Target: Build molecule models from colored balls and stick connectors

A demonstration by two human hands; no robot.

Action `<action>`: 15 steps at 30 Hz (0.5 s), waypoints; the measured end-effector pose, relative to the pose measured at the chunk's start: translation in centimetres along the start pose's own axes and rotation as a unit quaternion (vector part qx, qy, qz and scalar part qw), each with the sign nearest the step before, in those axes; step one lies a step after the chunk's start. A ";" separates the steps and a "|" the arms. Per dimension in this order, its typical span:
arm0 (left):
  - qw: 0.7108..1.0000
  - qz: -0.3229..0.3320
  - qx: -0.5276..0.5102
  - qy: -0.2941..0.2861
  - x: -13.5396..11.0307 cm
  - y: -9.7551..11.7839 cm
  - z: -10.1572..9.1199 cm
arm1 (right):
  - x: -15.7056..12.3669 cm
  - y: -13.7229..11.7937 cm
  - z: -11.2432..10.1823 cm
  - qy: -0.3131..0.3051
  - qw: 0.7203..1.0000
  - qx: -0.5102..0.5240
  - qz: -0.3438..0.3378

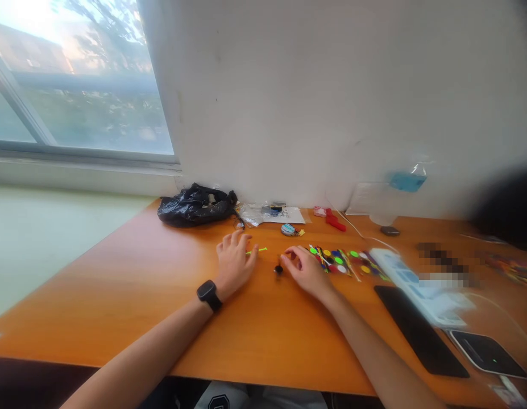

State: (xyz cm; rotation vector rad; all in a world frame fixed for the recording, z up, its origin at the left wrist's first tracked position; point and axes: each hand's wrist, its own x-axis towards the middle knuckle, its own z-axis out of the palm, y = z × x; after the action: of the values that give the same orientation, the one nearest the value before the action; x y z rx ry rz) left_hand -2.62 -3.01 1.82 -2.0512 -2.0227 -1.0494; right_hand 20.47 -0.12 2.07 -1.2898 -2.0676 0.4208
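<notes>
My left hand lies palm down on the wooden table, its fingers spread. A thin yellow-green stick shows beside its fingertips, partly hidden by the hand. To the right, my right hand is curled with thumb and forefinger drawn together in a pinch. A small dark, round piece lies just below these fingertips, and a thin dark line seems to run between them; what the pinch holds is too small to make out. Beyond that hand spread several coloured discs and thin sticks, partly covered by it.
A black plastic bag sits at the back by the wall. Nearby are a paper sheet, a round tin and a red object. Rightward lie a white-blue case, a black mat and a charging phone-like device.
</notes>
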 end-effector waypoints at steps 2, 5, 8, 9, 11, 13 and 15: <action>0.999 -0.031 0.025 -0.030 0.2 -0.5 0.1 | -0.4 -0.2 0.2 -0.031 0.999 -0.012 -0.013; 0.994 -0.031 0.044 -0.092 0.0 -0.9 0.4 | -0.9 -0.7 0.5 -0.079 0.996 -0.022 -0.039; 0.993 0.010 0.025 -0.119 -0.3 -1.0 0.7 | -1.3 -0.9 0.8 -0.106 0.992 -0.013 -0.064; 0.992 0.026 0.008 -0.120 -0.3 -1.1 0.8 | -1.3 -0.9 0.9 -0.109 0.992 -0.003 -0.069; 0.991 0.055 -0.037 -0.118 -0.3 -1.2 1.1 | -1.2 -0.7 1.0 -0.109 0.991 0.024 -0.071; 0.987 0.078 -0.091 -0.111 -0.2 -1.3 1.5 | -1.1 -0.5 1.1 -0.102 0.991 0.050 -0.067; 0.978 0.095 -0.150 -0.106 -0.2 -1.3 1.9 | -1.0 -0.5 1.4 -0.094 0.990 0.078 -0.063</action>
State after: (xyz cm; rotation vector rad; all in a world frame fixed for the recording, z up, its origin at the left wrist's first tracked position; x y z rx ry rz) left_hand -3.01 -2.07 -0.21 -2.5510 -1.7939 -1.2061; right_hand 19.53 -1.09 0.99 -1.0553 -2.2079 0.6550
